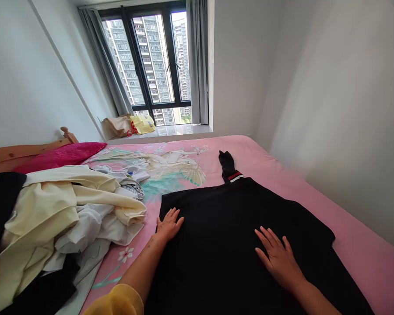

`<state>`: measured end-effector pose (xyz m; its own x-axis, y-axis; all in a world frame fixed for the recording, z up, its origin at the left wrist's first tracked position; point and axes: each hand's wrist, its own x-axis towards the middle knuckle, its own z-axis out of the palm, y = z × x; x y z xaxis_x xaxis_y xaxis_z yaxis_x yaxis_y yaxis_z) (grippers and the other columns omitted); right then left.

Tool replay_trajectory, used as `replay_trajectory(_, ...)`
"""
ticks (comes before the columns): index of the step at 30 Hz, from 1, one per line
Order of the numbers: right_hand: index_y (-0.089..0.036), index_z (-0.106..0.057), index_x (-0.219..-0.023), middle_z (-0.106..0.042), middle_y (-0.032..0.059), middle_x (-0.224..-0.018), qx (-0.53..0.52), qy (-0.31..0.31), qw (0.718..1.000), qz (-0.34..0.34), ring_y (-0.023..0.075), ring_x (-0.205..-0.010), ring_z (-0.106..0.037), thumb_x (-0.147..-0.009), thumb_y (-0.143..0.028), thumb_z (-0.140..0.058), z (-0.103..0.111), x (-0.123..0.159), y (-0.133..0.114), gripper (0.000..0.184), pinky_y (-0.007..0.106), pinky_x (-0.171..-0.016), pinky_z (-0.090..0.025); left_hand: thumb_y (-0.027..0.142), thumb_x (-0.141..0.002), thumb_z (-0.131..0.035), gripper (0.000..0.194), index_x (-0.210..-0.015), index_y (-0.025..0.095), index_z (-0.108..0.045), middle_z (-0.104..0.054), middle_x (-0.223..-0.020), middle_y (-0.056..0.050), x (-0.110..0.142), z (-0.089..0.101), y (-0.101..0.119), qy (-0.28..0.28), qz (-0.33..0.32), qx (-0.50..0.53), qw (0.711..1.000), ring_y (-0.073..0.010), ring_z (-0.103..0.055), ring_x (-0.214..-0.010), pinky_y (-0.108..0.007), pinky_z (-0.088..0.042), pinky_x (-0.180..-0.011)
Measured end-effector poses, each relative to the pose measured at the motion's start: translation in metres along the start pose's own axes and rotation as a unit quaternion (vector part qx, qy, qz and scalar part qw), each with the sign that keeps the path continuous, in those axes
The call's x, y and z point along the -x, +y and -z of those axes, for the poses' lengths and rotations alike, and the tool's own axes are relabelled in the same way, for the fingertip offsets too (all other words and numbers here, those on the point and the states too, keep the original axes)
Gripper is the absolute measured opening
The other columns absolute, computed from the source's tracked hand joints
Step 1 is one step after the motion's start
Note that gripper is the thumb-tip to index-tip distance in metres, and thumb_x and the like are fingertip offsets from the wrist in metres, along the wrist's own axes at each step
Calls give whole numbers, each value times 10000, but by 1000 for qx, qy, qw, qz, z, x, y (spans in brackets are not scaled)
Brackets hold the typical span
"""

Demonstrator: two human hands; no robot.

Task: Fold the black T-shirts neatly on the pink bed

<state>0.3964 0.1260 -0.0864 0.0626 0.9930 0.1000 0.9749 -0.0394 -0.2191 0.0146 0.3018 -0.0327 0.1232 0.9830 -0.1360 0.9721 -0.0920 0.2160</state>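
A black garment [213, 245] lies spread out on the bed, its wide body towards me. At its far end is a band with red and white stripes [235, 176], and a narrow dark piece of cloth [226, 162] sticks out beyond that. My left hand [170, 224] rests open near the garment's left edge, fingers pointing away from me. My right hand [276, 256] is over the right half of the cloth, palm down with fingers spread. Neither hand grips the fabric. The near end of the garment runs out of view at the bottom.
Left of the garment sits a heap of cream, white and black clothes [52, 210]. The pink bedsheet [265, 157] carries a printed bird. A magenta pillow [64, 156] leans by the wooden headboard [26, 151]. Paper and yellow bags [142, 124] stand on the windowsill [184, 129].
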Motion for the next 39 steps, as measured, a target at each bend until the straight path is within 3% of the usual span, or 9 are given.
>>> replay_trajectory(9,-375,-154,-1465,-247,-22,-1534,4,35,999,19,256,-1415,-198,-906,-540,-358,-2,-5,1,617,603,-1132,-122,586,-892,-233,652,-1465,275,-260,-167,-1565,-37,-85,-9,-32,66,103,2,993,-291,-125,-1434,-682,-73,-1075)
replay_trajectory(13,-349,-208,-1456,-274,-10,-1525,8,36,999,8,243,-1413,-204,-919,-516,-343,4,-9,-1,579,587,-1134,-112,591,-894,-201,677,-1478,248,-221,-138,-1571,-48,-94,-14,-35,76,109,-7,991,-290,-107,-1436,-678,-49,-1075)
replay_trajectory(18,-310,-258,-1446,-270,-3,-1527,6,16,1000,-7,230,-1419,-172,-924,-524,-301,15,-11,-4,566,568,-1140,-64,541,-907,-233,661,-1451,174,-310,-279,-1521,-147,-87,16,-16,68,60,-5,996,-340,-213,-1402,-661,-154,-1059)
replay_trajectory(22,-294,-253,-1453,-241,7,-1538,7,-7,1000,-25,235,-1424,-140,-921,-528,-286,23,-9,-7,581,561,-1139,-23,485,-924,-267,580,-1423,210,-374,-336,-1503,-110,-42,32,23,70,-14,-7,997,-301,-221,-1407,-604,-162,-1088)
replay_trajectory(25,-295,-236,-1461,-207,10,-1549,7,-24,999,-29,230,-1431,-102,-919,-537,-270,28,-10,-9,594,544,-1139,11,489,-930,-267,568,-1445,256,-321,-246,-1544,-47,28,16,50,88,-114,-37,989,-264,-168,-1427,-606,-113,-1103)
replay_trajectory(27,-300,-223,-1466,-192,12,-1554,1,-37,999,-31,234,-1433,-92,-917,-555,-244,31,-11,-9,606,554,-1133,10,514,-918,-298,576,-1450,295,-303,-206,-1554,-6,78,-1,50,79,-189,-74,976,-243,-152,-1434,-580,-36,-1125)
replay_trajectory(31,-321,-248,-1457,-197,14,-1552,-11,-83,996,-17,255,-1431,-111,-857,-648,-310,39,-5,-1,686,574,-1125,-31,515,-899,-333,600,-1459,308,-272,-198,-1552,4,145,-21,-1,38,-174,-126,976,-257,-155,-1433,-592,18,-1115)
replay_trajectory(36,-303,-239,-1461,-175,26,-1556,5,-82,995,-49,261,-1434,-87,-815,-697,-348,53,50,26,764,594,-1114,9,524,-891,-295,650,-1481,269,-201,-164,-1562,-21,174,-19,-84,7,-85,-129,988,-241,-143,-1436,-591,-87,-1112)
replay_trajectory(39,-232,-290,-1449,-222,87,-1540,25,-51,991,-121,300,-1425,-112,-868,-604,-312,55,99,42,690,642,-1088,3,489,-901,-253,630,-1467,214,-268,-221,-1550,-70,186,-20,-96,30,-37,-112,993,-252,-173,-1429,-571,-187,-1094)
